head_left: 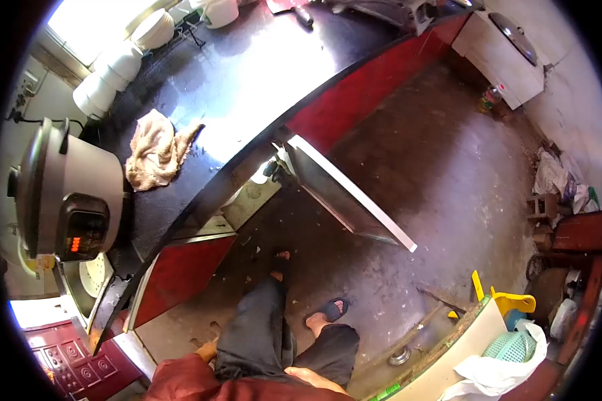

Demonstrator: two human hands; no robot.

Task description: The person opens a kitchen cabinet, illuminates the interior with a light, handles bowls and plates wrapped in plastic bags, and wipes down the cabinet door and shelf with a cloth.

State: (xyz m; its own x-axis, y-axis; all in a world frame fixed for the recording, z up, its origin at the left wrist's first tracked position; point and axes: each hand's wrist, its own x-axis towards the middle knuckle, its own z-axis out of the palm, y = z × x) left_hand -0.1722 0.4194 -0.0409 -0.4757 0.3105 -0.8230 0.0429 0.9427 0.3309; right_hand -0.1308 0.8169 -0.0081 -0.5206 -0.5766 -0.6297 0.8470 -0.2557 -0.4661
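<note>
My left hand [208, 350] hangs beside my left leg, partly hidden by the maroon sleeve. Its fingers look stretched out, with nothing visible in them. Across my right thigh lies my right hand [314, 379], seemingly flat against the dark trousers [254, 327]; its individual fingers are hard to make out. Neither hand touches the counter. In front of me, a cabinet door [354, 194] with a white edge stands swung out below the dark countertop [247, 87]. Another red door [180, 281] hangs open nearer on the left.
A rice cooker [100, 180] with a lit display stands at the counter's left end, beside a crumpled cloth [157, 150]. White bowls [107, 80] line the window side. At lower right, a teal basket [510, 346] sits in a white bag. A bottle [489, 99] stands by the far wall.
</note>
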